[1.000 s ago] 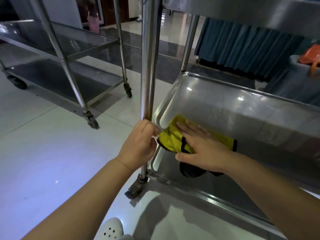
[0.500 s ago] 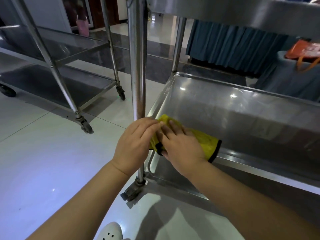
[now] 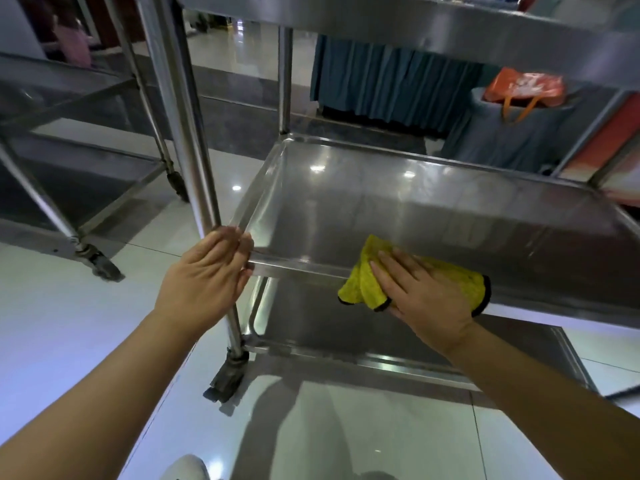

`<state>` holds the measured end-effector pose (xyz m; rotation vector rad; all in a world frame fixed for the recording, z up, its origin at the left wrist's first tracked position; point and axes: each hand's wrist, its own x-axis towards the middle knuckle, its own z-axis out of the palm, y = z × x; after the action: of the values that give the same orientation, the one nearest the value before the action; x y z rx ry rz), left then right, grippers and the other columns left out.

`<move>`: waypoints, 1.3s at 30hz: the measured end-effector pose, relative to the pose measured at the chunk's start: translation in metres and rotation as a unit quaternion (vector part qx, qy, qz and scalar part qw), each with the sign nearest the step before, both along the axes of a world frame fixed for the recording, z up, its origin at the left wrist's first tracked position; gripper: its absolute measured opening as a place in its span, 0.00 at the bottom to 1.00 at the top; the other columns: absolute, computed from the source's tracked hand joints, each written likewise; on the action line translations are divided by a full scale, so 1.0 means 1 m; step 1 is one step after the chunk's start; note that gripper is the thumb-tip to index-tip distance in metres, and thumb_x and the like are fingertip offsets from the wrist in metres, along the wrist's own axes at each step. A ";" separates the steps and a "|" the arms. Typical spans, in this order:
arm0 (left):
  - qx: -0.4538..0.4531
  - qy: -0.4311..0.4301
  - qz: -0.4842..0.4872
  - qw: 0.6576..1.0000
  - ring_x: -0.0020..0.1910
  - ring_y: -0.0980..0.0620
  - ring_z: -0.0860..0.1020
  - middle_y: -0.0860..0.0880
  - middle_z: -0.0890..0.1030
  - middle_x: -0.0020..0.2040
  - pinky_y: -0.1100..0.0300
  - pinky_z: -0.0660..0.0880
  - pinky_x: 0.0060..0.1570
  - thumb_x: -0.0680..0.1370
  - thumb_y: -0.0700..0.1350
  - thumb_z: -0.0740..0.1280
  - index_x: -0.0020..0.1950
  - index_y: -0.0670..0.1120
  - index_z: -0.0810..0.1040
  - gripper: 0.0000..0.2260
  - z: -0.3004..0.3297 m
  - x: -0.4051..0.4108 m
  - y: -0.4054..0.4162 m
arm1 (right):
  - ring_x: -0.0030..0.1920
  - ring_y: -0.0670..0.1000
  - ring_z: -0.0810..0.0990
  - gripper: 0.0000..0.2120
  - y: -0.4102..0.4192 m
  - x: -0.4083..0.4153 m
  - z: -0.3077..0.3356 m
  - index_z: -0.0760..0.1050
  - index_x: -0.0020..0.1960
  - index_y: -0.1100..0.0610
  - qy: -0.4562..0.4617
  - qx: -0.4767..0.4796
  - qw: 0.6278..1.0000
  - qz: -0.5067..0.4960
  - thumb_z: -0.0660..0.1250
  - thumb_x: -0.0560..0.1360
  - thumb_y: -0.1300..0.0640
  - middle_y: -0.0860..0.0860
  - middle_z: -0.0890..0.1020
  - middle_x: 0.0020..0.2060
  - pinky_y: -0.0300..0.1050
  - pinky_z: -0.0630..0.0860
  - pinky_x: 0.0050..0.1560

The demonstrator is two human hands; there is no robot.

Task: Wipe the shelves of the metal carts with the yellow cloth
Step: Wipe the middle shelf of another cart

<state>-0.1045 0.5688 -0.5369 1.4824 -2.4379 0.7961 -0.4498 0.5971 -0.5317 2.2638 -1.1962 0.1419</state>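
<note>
The yellow cloth (image 3: 363,278) with black trim lies bunched on the front rim of the middle shelf (image 3: 398,202) of the near metal cart. My right hand (image 3: 422,292) presses flat on the cloth, fingers straight. My left hand (image 3: 207,275) rests at the cart's front-left post (image 3: 183,133), where the post meets the shelf corner, its fingers loosely bent against the metal. The bottom shelf (image 3: 346,327) shows below the rim.
A second metal cart (image 3: 86,161) stands to the left on castors. Behind the near cart hang blue draped cloths (image 3: 388,77), with an orange bag (image 3: 523,88) on a covered table. Glossy floor tiles lie underfoot, and my white shoe (image 3: 187,467) shows at the bottom.
My right hand has slid the cloth to the right along the shelf's front edge, away from the post. My left hand has loosened its grip on the post.
</note>
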 end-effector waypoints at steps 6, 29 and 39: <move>-0.047 -0.036 -0.017 0.998 0.59 0.37 0.77 0.34 0.80 0.54 0.56 0.43 0.75 0.79 0.44 0.51 0.60 0.30 0.76 0.23 0.013 0.012 -0.014 | 0.60 0.62 0.79 0.27 0.002 -0.036 0.006 0.64 0.69 0.59 0.004 -0.010 1.000 -0.028 0.59 0.73 0.49 0.59 0.78 0.63 0.53 0.68 0.61; 0.011 0.050 0.140 0.989 0.67 0.42 0.72 0.42 0.80 0.59 0.57 0.37 0.74 0.79 0.47 0.55 0.58 0.40 0.79 0.18 0.006 0.103 -0.120 | 0.62 0.65 0.75 0.41 -0.135 0.212 -0.003 0.64 0.73 0.57 -0.029 0.064 0.994 -0.085 0.78 0.65 0.53 0.59 0.76 0.64 0.59 0.74 0.60; -0.018 0.085 0.140 0.986 0.66 0.43 0.73 0.42 0.80 0.60 0.58 0.37 0.74 0.75 0.39 0.67 0.60 0.39 0.79 0.14 -0.002 0.123 -0.134 | 0.74 0.66 0.57 0.32 -0.173 0.285 -0.001 0.44 0.77 0.56 -0.029 0.039 0.999 -0.022 0.57 0.79 0.60 0.61 0.57 0.75 0.61 0.59 0.72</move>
<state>0.0186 0.4352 -0.5384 1.8247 -2.1102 0.7250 -0.1645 0.4245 -0.5325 2.3120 -1.3021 0.1463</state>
